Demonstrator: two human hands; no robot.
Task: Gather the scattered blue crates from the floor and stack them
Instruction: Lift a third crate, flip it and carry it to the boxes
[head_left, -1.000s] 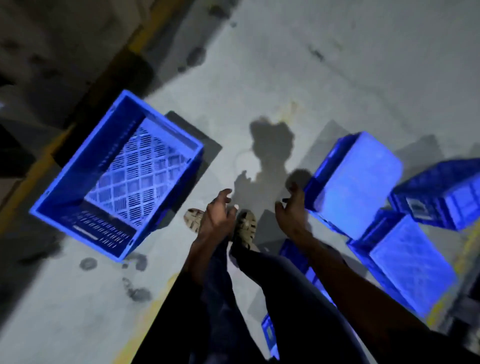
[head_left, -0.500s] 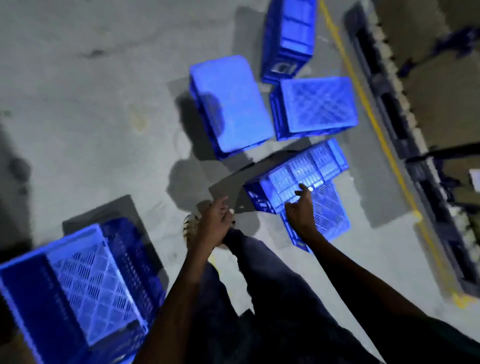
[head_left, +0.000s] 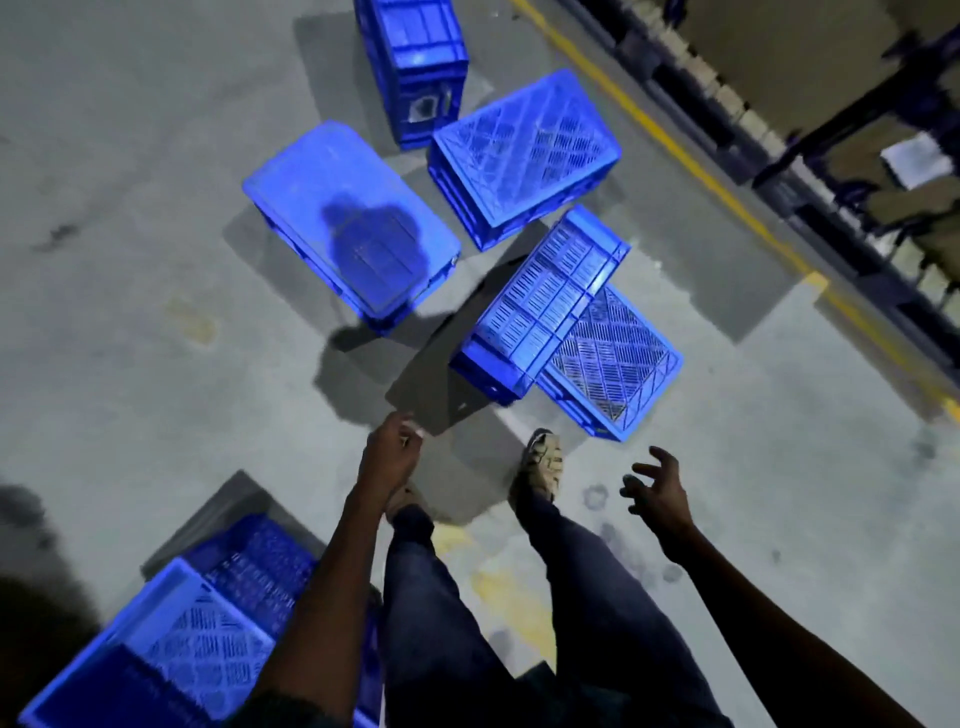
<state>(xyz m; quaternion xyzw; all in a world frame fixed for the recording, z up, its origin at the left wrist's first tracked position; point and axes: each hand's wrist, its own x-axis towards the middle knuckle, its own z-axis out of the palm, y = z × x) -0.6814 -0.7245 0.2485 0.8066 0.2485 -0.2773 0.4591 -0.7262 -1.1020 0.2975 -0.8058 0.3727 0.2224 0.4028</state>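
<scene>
barely started imo: one upright crate (head_left: 197, 639) by the feet, five scattered crates (head_left: 524, 156) left to stack, left hand (head_left: 389, 457) & right hand (head_left: 660, 493) loose, empty.

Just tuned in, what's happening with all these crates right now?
A person is walking across the concrete floor toward five scattered blue crates. Neither hand holds anything: the left hand hangs loose and the right hand is spread open, with no grip on a crate. Nearest ahead, a slatted crate lies tilted over an upturned mesh-bottomed crate. An upright open crate sits behind at lower left.
</scene>
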